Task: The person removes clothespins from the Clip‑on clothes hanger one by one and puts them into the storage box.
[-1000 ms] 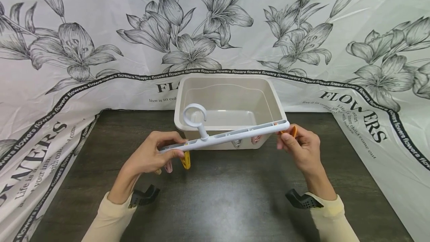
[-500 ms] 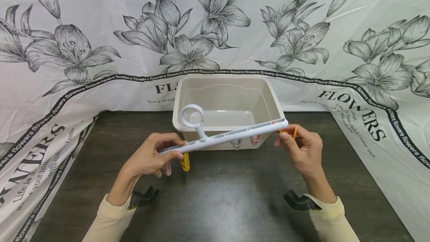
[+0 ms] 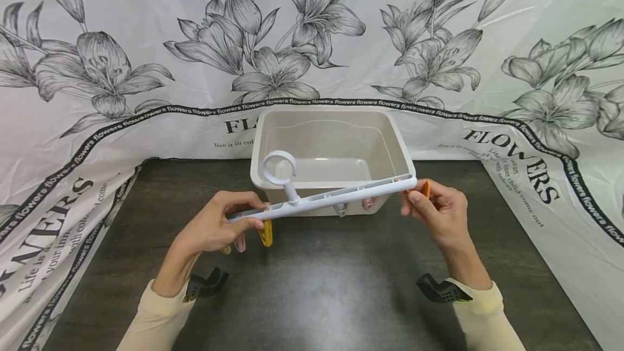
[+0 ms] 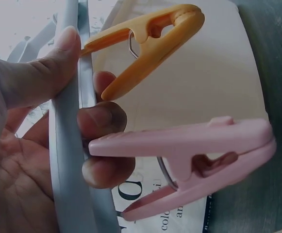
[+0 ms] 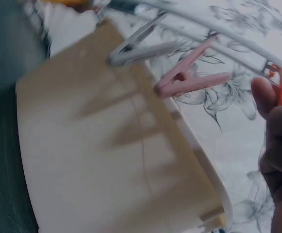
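My L hand [image 3: 214,227] is curled round the left end of the white peg hanger [image 3: 322,199], thumb on top, fingers under the bar; wrist cam shows the fingertips [image 4: 102,119] pressed to the grey-white rail. R hand [image 3: 439,213] pinches the orange peg [image 3: 425,188] at the hanger's right end, thumb + forefinger closed on it, other fingers loosely bent. Hanger is held up in the air, tilted, right end higher, spanning across the front of the beige tub [image 3: 332,123] w/ its ring hook [image 3: 279,168] standing up near the L side. Under the bar by my L hand hang a yellow peg [image 3: 265,233] and a pink peg [image 3: 240,242]; L wrist view has both close up, yellow above, pink below. Two more pegs dangle mid-bar: a grey one [image 5: 141,51] and a pink one [image 5: 191,77], just in front of the tub wall. Tub sits at the back of the dark table [image 3: 317,297], touching the flower-print sheet [image 3: 97,69] behind.
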